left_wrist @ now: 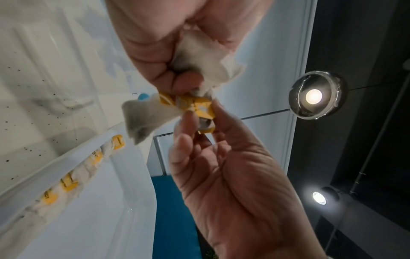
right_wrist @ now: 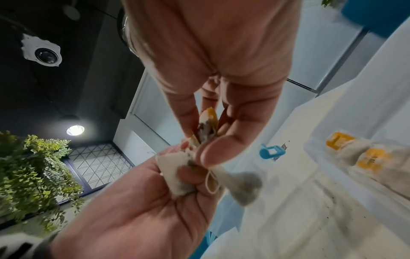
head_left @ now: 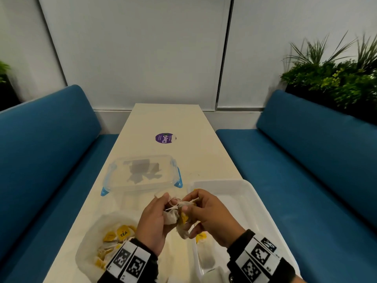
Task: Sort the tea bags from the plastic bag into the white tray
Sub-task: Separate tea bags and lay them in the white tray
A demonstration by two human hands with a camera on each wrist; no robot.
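A tangle of tea bags (head_left: 177, 213) with yellow tags and knotted strings hangs above the table, held between both hands. My left hand (head_left: 166, 201) pinches the yellow tags (left_wrist: 199, 107) with thumb and fingers. My right hand (head_left: 188, 204) grips a white pouch (right_wrist: 174, 172) of the same tangle. Another pouch (right_wrist: 244, 185) dangles below the hands. The plastic bag (head_left: 91, 248) lies at the near left with several yellow-tagged tea bags (head_left: 122, 233) inside. The white tray (head_left: 242, 190) sits at the near right, with a few tea bags (head_left: 204, 250) along its left wall.
A clear lidded container with blue clips (head_left: 142, 174) stands just beyond the hands, with dark packets inside. A purple round sticker (head_left: 165, 137) marks the narrow table (head_left: 167, 117) farther back. Blue benches (head_left: 51, 139) flank both sides. Plants (head_left: 336, 78) rise at the far right.
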